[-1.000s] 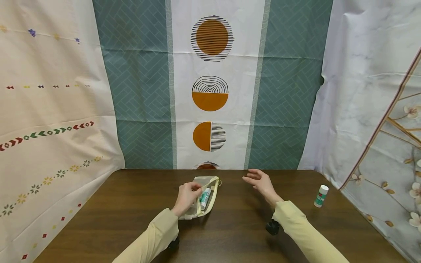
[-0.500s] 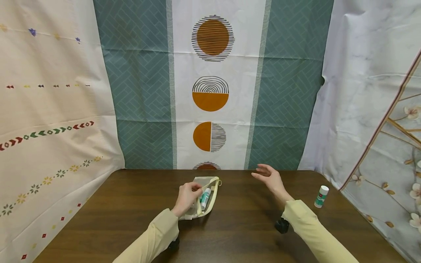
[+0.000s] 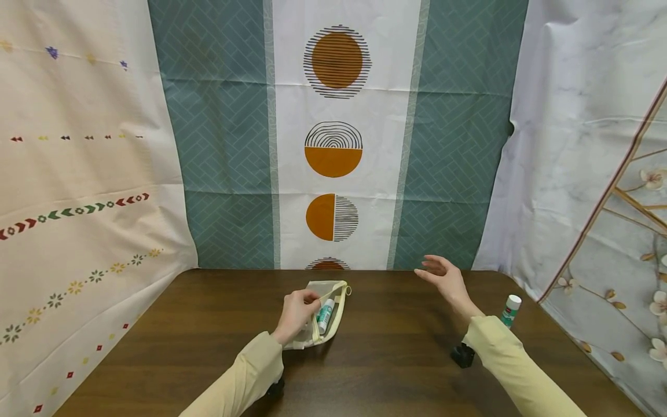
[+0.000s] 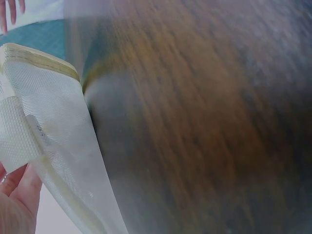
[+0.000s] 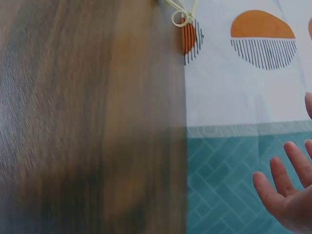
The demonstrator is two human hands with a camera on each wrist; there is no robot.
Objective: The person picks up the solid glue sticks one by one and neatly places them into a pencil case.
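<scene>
My left hand (image 3: 296,313) pinches the near edge of a pale yellow mesh zip pouch (image 3: 339,313), whose mouth gapes. Inside lies a white and green glue stick (image 3: 325,316). The left wrist view gives a close look at the mesh pouch (image 4: 53,112), with thumb and fingers (image 4: 24,197) gripping its trim. Held in the air over the table's far right half, my right hand (image 3: 447,285) has nothing in it, its fingers spread and loosely bent. Another glue stick (image 3: 510,310) stands upright at the right, its lower part hidden behind the right sleeve.
The dark wooden table (image 3: 380,359) reaches back to a hanging cloth (image 3: 333,174) with orange circles. Patterned cloths hang at the left and right sides. A ring-shaped zipper pull (image 3: 348,290) sits at the pouch's far corner.
My right hand has moved to the right, away from the pouch, and its sleeve now covers part of the standing glue stick. The left hand and the pouch have stayed in place.
</scene>
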